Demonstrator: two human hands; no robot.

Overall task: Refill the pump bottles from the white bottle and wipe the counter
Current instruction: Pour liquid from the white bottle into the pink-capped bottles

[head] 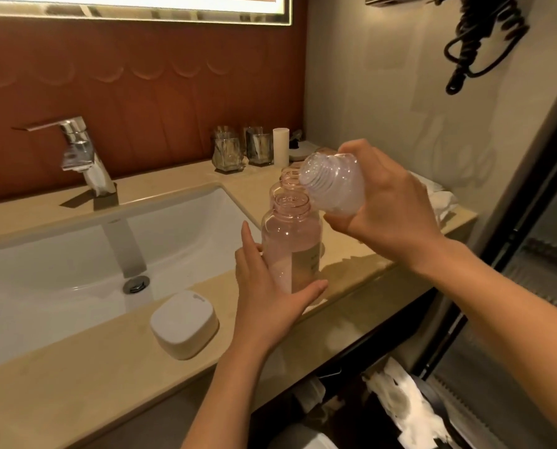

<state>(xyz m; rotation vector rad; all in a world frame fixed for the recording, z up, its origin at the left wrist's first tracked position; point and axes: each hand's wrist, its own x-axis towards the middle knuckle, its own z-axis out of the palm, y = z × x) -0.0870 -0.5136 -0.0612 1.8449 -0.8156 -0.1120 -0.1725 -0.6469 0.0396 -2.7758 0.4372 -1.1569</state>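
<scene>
While the beige counter [92, 367] bears the sink [59, 254], the left hand [267, 299] cups the front pump bottle [291, 241] low down, thumb and fingers half-spread round it. The right hand [397, 215] wraps the tilted white bottle [332, 183], whose mouth is near the open neck.

No legible text. The label [310, 263] on the pump bottle [282, 236] in the left hand [267, 301] carries print too small to read.
</scene>
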